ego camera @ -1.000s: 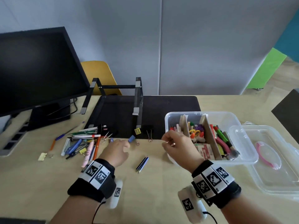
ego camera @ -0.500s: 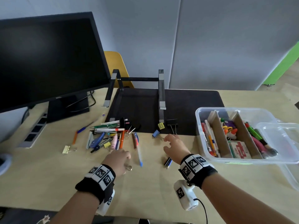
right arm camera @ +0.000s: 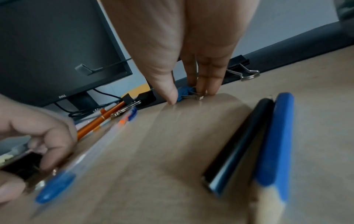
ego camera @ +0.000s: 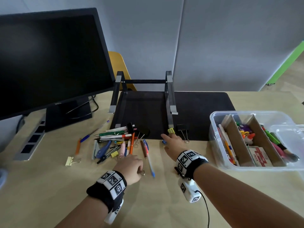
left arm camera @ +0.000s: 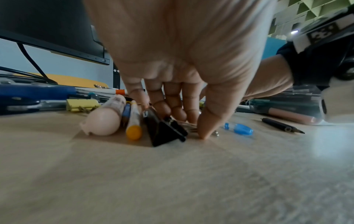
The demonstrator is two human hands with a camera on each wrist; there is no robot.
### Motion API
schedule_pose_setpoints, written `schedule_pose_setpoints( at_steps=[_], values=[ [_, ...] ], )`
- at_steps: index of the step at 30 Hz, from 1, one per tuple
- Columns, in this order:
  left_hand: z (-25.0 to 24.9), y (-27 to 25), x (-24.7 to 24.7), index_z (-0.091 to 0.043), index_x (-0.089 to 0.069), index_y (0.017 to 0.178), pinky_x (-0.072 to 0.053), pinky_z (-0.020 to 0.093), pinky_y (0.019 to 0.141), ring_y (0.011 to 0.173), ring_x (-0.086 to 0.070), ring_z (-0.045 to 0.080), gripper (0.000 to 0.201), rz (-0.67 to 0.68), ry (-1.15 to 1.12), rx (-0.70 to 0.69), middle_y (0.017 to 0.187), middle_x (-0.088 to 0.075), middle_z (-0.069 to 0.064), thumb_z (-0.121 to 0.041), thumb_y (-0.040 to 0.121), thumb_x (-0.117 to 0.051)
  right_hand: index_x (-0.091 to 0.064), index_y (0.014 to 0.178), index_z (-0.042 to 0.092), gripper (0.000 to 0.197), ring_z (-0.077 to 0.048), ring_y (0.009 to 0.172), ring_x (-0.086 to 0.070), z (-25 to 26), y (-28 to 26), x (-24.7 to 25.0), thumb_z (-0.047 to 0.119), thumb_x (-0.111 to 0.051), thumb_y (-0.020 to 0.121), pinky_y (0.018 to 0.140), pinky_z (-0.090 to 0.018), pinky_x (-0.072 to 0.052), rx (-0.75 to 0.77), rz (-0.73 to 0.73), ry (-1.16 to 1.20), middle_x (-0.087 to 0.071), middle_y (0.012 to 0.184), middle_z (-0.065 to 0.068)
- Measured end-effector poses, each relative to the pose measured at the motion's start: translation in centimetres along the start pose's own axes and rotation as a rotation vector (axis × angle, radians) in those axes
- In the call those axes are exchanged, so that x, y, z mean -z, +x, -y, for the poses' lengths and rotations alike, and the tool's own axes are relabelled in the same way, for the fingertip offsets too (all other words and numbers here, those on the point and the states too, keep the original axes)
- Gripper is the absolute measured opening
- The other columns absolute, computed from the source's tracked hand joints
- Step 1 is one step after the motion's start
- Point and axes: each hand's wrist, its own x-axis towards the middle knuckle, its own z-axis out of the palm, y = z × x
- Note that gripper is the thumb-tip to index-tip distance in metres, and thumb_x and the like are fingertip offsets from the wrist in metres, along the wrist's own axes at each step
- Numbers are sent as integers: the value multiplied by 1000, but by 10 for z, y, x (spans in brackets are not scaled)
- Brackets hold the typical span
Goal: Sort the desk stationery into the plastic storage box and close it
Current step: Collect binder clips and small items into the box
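The clear plastic storage box [ego camera: 212, 119] stands open at the right, with cardboard dividers and stationery inside. My left hand [ego camera: 139, 170] is low on the desk, its fingers and thumb curled round a black binder clip [left arm camera: 162, 133], just in front of the pile of pens [ego camera: 115, 139]. My right hand [ego camera: 164, 142] reaches to the mat's front edge. Its thumb and fingertips [right arm camera: 203, 91] close round a small blue binder clip [right arm camera: 182, 92] lying on the desk. A black pen [right arm camera: 239, 144] and a blue pencil [right arm camera: 273, 136] lie under my right wrist.
A monitor [ego camera: 49, 60] stands at the back left and a laptop stand [ego camera: 169, 99] sits on a black mat [ego camera: 197, 112]. A yellow clip [ego camera: 171, 130] and a larger black clip [ego camera: 181, 128] lie by my right hand. The box lid [ego camera: 292, 137] overlaps the box's right side.
My right hand left the box and travelled left to the blue clip. My left hand drew back toward me with the black clip. The head view swung left.
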Motion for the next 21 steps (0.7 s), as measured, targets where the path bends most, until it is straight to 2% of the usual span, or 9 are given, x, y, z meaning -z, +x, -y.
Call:
schedule_pose_setpoints(
  at_steps=[3, 6, 9, 14, 16, 17, 18, 19, 21],
  values=[
    [-1, 4, 4, -29, -51, 77, 9, 57, 114, 102, -54, 13, 13, -2, -6, -12, 88, -58, -13, -40, 84, -52, -47, 128, 23, 41, -28, 119, -38, -1, 4, -4, 8, -43, 90, 94, -40, -43, -25, -24, -38, -41, 129, -8],
    [2, 10, 6, -28, -44, 70, 8, 55, 115, 93, -58, 18, 19, -1, -48, 9, 74, -55, -14, -40, 84, -51, -50, 117, 14, 26, -30, 113, -42, -3, 6, -5, 14, -43, 91, 93, -41, -44, -53, -70, -6, -45, 122, -12],
    [5, 14, 8, -31, -46, 76, 8, 53, 117, 92, -59, 17, 14, 1, -109, 21, 75, -60, -14, -36, 88, -50, -52, 116, 12, 29, -32, 110, -46, -9, 7, -3, 21, -48, 89, 93, -38, -44, -68, -172, 58, -47, 116, -12],
    [4, 17, 20, -33, -45, 87, 10, 45, 119, 91, -61, 9, 12, -60, -317, 52, 82, -63, -13, -25, 95, -45, -54, 114, 8, 32, -35, 106, -44, -26, 11, 7, 8, -53, 82, 90, -35, -40, -252, -418, 270, -43, 120, -14],
    [5, 24, 24, -32, -46, 91, -3, 46, 118, 88, -62, 11, 12, -90, -419, 85, 83, -65, -11, -23, 97, -41, -54, 112, 5, 32, -36, 104, -45, -34, 15, 8, 1, -51, 81, 88, -34, -39, -315, -445, 324, -43, 121, -16],
    [6, 29, 26, -31, -47, 94, -17, 47, 116, 87, -62, 14, 11, -117, -467, 93, 81, -63, -10, -23, 98, -40, -53, 112, 3, 31, -36, 104, -45, -37, 17, 7, -1, -50, 81, 88, -34, -39, -330, -442, 343, -43, 121, -17],
    [7, 33, 29, -28, -49, 96, -32, 47, 108, 86, -63, 17, 10, -150, -514, 96, 78, -62, -8, -24, 98, -40, -53, 112, 3, 30, -36, 104, -46, -39, 18, 7, -1, -50, 82, 89, -35, -39, -339, -437, 359, -42, 121, -18],
    [8, 39, 32, -26, -50, 98, -42, 44, 96, 86, -63, 20, 10, -175, -553, 97, 78, -61, -6, -25, 98, -39, -52, 112, 3, 29, -36, 104, -46, -41, 20, 6, -1, -49, 83, 89, -37, -40, -347, -433, 373, -42, 122, -18],
    [8, 52, 42, -21, -52, 103, -47, 39, 82, 88, -62, 24, 13, -191, -582, 119, 84, -63, 2, -24, 98, -41, -51, 113, 2, 29, -37, 104, -47, -41, 23, 6, -1, -48, 84, 89, -37, -40, -356, -448, 400, -41, 122, -18]
  ],
)
